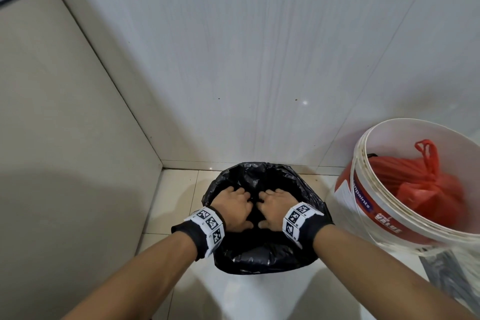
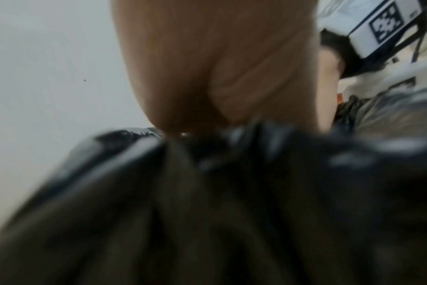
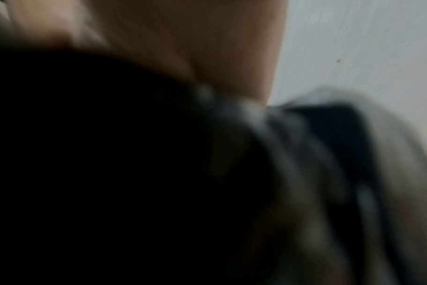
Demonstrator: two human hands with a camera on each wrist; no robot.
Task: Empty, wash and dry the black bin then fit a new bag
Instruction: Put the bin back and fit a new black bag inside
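A black bin bag (image 1: 259,260) lines the bin on the floor in the corner, and its plastic is folded over the rim so that it hides the bin itself. Both hands reach into the bag's mouth side by side. My left hand (image 1: 233,205) and my right hand (image 1: 275,202) have their fingers curled down into crumpled plastic near the middle. In the blurred left wrist view, pleats of the bag (image 2: 207,212) gather up to my left hand (image 2: 219,67). The right wrist view is dark, with the bag (image 3: 305,154) below my right hand (image 3: 207,38).
A white paint bucket (image 1: 363,202) stands close on the right and holds a knotted red plastic bag (image 1: 426,184). A white tiled wall (image 1: 259,60) rises just behind the bin. A beige panel (image 1: 65,112) closes the left side. Pale floor tiles (image 1: 179,189) surround the bin.
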